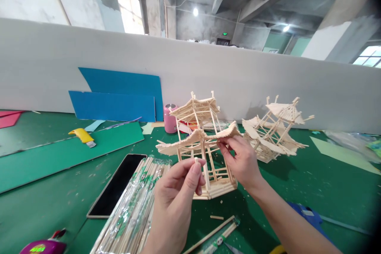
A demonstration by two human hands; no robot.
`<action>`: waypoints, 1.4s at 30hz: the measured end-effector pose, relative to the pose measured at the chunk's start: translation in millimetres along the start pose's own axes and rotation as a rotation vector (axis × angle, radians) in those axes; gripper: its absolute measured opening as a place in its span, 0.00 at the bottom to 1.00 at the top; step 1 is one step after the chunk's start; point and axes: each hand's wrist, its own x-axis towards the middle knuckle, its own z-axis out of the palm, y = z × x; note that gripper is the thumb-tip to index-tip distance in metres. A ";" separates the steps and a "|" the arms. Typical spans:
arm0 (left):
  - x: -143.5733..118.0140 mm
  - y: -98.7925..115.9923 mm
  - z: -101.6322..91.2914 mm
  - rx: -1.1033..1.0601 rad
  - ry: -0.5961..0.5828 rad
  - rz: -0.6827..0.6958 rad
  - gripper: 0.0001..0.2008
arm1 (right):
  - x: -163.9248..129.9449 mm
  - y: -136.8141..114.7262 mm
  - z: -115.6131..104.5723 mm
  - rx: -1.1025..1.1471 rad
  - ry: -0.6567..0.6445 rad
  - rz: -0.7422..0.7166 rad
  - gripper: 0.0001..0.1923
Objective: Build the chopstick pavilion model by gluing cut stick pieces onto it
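A two-tiered model pavilion (203, 143) built from thin wooden sticks stands upright in front of me. My left hand (180, 190) is closed, pinching a short piece of wooden stick (196, 160) between thumb and index finger, at the near side of the model. On the right, my right hand (242, 158) has its fingers closed on the model just under the lower roof's edge; its fingertips are partly hidden. A bundle of wrapped chopsticks (131, 210) lies beside my left forearm. Below the model are a short stick offcut (216, 217) and loose chopsticks (212, 232).
A second stick pavilion (274, 131) leans over at the right. A black tablet (117, 186), yellow utility knife (83, 137), pink can (170, 119), purple tape measure (43, 247) and blue tool (305, 212) lie around the green table. Blue boards (116, 105) lean on the white partition (232, 71).
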 end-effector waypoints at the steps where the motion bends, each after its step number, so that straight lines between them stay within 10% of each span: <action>1: 0.0 -0.7 -0.5 0.005 -0.006 0.003 0.07 | 0.0 0.2 0.1 -0.001 -0.002 -0.002 0.07; 42: 2.7 9.2 0.5 -0.046 -0.074 0.059 0.08 | -2.2 -7.8 -18.4 0.167 -0.069 0.133 0.05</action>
